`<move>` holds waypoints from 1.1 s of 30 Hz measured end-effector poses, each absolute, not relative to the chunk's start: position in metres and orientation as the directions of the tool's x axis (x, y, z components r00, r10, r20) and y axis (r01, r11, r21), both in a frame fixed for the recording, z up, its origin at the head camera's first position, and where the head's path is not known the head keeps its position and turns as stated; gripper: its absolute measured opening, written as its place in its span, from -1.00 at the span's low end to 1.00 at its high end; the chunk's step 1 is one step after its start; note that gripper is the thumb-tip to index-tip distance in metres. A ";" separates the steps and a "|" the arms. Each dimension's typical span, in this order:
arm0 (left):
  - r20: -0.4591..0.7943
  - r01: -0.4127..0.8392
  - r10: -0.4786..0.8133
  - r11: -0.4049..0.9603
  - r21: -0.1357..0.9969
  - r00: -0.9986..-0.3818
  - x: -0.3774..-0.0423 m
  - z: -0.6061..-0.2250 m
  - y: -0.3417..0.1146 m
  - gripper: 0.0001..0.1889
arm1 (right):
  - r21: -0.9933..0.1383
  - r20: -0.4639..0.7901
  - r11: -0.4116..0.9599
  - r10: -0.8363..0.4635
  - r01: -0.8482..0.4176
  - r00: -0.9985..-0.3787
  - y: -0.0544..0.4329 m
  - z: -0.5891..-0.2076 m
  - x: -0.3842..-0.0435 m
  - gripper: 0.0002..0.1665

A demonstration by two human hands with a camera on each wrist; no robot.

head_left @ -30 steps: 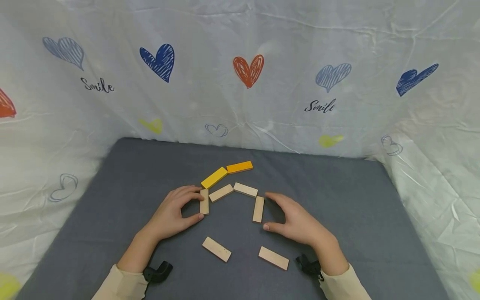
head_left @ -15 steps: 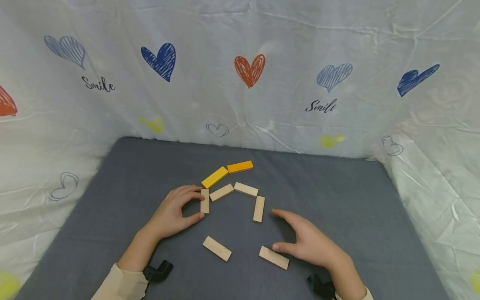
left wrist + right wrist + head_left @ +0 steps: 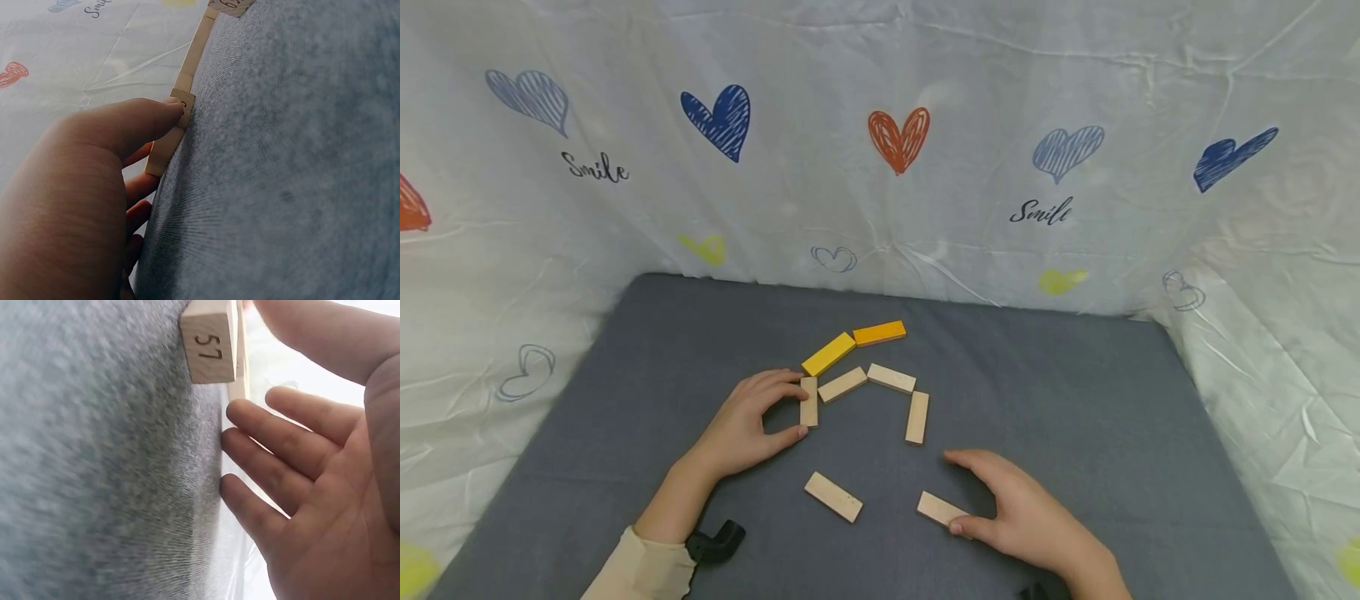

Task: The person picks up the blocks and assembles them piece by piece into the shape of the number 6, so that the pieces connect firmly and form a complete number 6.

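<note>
In the head view my left hand (image 3: 752,421) holds a plain wooden block (image 3: 808,403) at the left end of a curved row, thumb at its near end and index finger at its far end. The left wrist view shows the thumb on that block's end face (image 3: 183,107). My right hand (image 3: 1026,508) hovers with fingers spread, its thumb overlapping a loose wooden block (image 3: 938,507) at the near right. Seen from the right wrist, a block marked 57 (image 3: 209,347) lies between thumb and fingers, which do not close round it.
Two plain blocks (image 3: 842,384) (image 3: 892,378) and an upright-lying one (image 3: 917,418) continue the arc. Behind it lie a yellow block (image 3: 828,354) and an orange block (image 3: 880,333). Another loose block (image 3: 833,497) lies nearer on the grey cloth (image 3: 1075,400); a white curtain (image 3: 820,192) stands behind.
My right hand has moved from beside the arc's right-end block toward the near right, and its thumb now covers part of the loose block there. The left hand has stayed put.
</note>
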State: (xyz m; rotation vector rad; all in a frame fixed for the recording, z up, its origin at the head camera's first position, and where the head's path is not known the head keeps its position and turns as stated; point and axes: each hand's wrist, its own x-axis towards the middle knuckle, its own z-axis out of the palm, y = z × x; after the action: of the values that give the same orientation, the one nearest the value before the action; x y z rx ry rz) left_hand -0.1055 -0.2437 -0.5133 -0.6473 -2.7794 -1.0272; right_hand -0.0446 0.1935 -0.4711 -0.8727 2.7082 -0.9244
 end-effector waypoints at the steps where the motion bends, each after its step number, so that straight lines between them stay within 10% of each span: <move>1: 0.243 0.427 0.354 0.681 0.595 -0.903 -0.105 -0.513 -0.244 -0.51 | -0.590 0.064 0.638 -0.575 -0.495 -0.816 0.194 -0.472 -0.043 -0.12; 33: 0.241 0.425 0.353 0.677 0.601 -0.904 -0.105 -0.513 -0.244 -0.51 | -0.667 0.080 0.575 -0.578 -0.475 -0.812 0.187 -0.473 -0.019 -0.26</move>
State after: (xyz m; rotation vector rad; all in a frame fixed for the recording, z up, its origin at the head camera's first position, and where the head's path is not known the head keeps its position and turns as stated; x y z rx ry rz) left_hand -0.1047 -0.2436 -0.5129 -0.6472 -2.7798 -1.0368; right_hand -0.0188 0.1866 -0.4729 -0.8944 2.6552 -1.0575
